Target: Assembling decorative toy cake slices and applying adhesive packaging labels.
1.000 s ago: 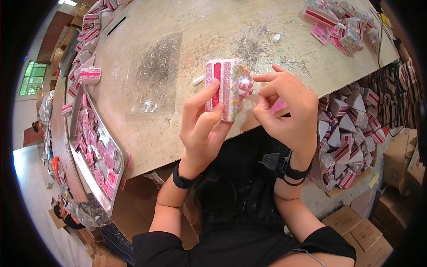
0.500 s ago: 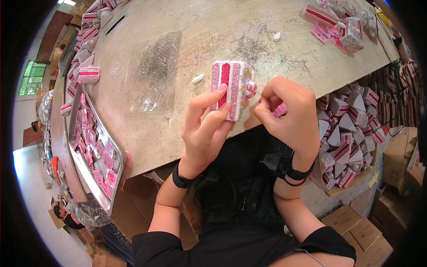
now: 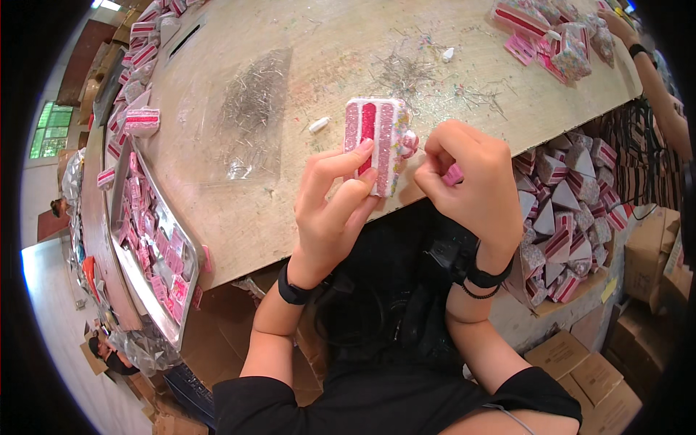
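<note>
Left hand: partly closed, thumb and fingers gripping a pink, red and white layered foam-like cake slice, stood on end with its sprinkled, rosette-topped side facing right. Slice sits above the near edge of the wooden bench. Right hand: curled just beside the rosette, thumb close to the fingertips; cannot tell whether anything is pinched. A small flat pink piece shows through its curl, held or lying behind: unclear.

Judgement: close fingertip work at the decorated side. Best done with the left grip firm but light, pressing the flat layers only, and the rosette turned squarely to the right fingertips.

Room: bare wood between left hand and silver metal tray. Loose thin metal pins lie beyond the slice; avoid sweeping forward. Bench edge runs close under both hands.
</note>
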`<state>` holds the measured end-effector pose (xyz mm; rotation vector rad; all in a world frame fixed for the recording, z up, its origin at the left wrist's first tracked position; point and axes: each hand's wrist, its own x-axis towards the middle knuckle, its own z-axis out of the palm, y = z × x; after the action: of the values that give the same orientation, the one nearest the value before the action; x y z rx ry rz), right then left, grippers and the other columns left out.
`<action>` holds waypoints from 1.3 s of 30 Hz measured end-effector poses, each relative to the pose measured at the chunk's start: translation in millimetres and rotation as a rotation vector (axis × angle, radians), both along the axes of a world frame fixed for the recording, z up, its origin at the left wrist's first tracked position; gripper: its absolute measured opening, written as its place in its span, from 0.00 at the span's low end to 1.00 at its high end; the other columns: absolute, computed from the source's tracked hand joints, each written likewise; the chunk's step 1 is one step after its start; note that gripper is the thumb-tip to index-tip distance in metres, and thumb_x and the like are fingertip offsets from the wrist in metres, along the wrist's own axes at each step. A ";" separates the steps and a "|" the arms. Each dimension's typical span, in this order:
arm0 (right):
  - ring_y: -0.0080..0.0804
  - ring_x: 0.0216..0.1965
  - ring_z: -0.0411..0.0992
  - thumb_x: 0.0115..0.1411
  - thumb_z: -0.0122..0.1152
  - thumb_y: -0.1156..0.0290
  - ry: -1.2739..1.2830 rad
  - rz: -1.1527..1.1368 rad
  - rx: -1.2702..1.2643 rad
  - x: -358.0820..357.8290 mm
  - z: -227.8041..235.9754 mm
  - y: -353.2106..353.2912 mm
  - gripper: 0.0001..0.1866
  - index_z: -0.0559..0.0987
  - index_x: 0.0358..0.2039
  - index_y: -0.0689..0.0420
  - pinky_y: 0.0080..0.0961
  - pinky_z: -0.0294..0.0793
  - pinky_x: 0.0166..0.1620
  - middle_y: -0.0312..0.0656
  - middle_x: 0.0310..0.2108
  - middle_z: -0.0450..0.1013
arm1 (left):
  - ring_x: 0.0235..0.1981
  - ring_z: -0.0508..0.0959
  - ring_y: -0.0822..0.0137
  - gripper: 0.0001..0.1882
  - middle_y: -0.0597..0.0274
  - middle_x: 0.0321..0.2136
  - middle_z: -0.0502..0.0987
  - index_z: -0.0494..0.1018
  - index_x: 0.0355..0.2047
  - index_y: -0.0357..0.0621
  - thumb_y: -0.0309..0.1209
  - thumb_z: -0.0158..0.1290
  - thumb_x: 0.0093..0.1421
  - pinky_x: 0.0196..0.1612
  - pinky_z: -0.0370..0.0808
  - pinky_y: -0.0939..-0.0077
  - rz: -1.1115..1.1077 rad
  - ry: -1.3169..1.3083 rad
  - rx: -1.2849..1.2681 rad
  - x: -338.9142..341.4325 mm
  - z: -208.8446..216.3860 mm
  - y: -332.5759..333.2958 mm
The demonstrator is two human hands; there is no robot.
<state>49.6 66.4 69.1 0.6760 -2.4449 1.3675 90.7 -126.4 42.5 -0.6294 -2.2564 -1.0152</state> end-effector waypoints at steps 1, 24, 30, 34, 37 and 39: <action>0.29 0.19 0.69 0.44 0.61 0.84 0.000 0.000 0.000 -0.9 -1.4 -2.3 0.08 0.71 0.23 0.62 0.23 0.68 0.24 0.41 0.19 0.68 | 0.43 0.76 0.53 0.13 0.55 0.45 0.77 0.76 0.30 0.37 0.16 0.64 0.43 0.41 0.76 0.66 0.016 0.010 -0.012 -0.1 -0.1 -0.9; 0.19 0.19 0.69 0.45 0.57 0.86 0.031 0.054 -0.087 6.8 10.5 2.0 0.06 0.73 0.25 0.63 0.17 0.66 0.25 0.37 0.18 0.68 | 0.34 0.73 0.70 0.35 0.61 0.42 0.66 0.78 0.50 0.56 0.23 0.71 0.37 0.30 0.72 0.78 0.052 -0.138 -0.082 9.3 8.2 10.5; 0.18 0.18 0.62 0.46 0.56 0.86 -0.025 0.078 -0.059 3.7 12.0 -1.9 0.06 0.72 0.26 0.63 0.16 0.61 0.23 0.35 0.17 0.64 | 0.44 0.78 0.62 0.30 0.49 0.55 0.64 0.79 0.46 0.61 0.23 0.68 0.39 0.33 0.79 0.76 0.040 -0.078 0.085 -6.5 3.3 12.3; 0.18 0.17 0.59 0.46 0.55 0.86 -0.083 0.127 0.005 5.0 12.3 7.1 0.07 0.71 0.26 0.63 0.17 0.58 0.22 0.35 0.17 0.62 | 0.49 0.77 0.52 0.31 0.45 0.57 0.63 0.77 0.46 0.60 0.23 0.69 0.38 0.38 0.82 0.70 -0.023 -0.005 -0.099 -10.8 2.0 4.4; 0.18 0.17 0.58 0.46 0.55 0.86 -0.073 0.134 0.050 5.2 10.2 7.9 0.07 0.71 0.27 0.63 0.17 0.57 0.22 0.35 0.16 0.61 | 0.50 0.76 0.50 0.34 0.43 0.57 0.62 0.75 0.48 0.55 0.21 0.70 0.38 0.41 0.84 0.65 -0.100 -0.039 -0.149 -11.0 -5.0 4.3; 0.18 0.17 0.57 0.45 0.56 0.86 -0.019 0.126 0.065 4.1 9.5 5.2 0.07 0.71 0.27 0.63 0.17 0.57 0.22 0.35 0.16 0.60 | 0.52 0.75 0.49 0.35 0.43 0.57 0.62 0.75 0.48 0.53 0.20 0.70 0.37 0.42 0.84 0.63 -0.102 0.016 -0.131 -12.0 -6.5 3.7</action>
<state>53.8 71.5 78.6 0.8490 -2.5088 1.3500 78.7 -122.7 36.0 -0.8130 -2.3104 -0.9112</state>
